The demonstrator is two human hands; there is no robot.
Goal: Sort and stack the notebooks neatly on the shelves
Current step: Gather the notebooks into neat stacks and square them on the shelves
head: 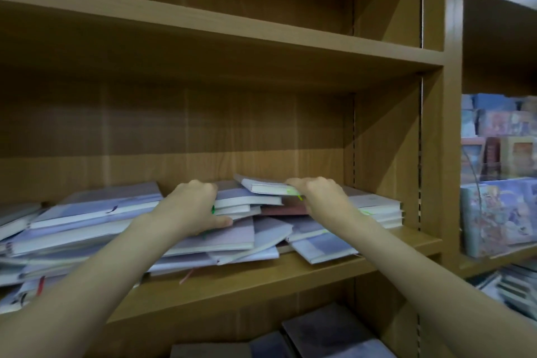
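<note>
A messy heap of pale blue and lilac notebooks (229, 235) lies across the middle wooden shelf (261, 276). My left hand (194, 206) grips the left end of a small stack of notebooks (250, 202) in the heap, thumb underneath, fingers curled over the top. My right hand (319, 195) holds the right end of a tilted top notebook (267, 186), fingers curled over its edge. A dark red notebook (286, 209) shows between the hands. A neater stack (377, 208) sits at the right end of the shelf.
The shelf above (232, 26) holds nothing. Dark notebooks (325, 331) lie on the shelf below. The neighbouring bookcase on the right holds colourful illustrated books (497, 212). An upright side panel (433, 154) bounds the shelf on the right.
</note>
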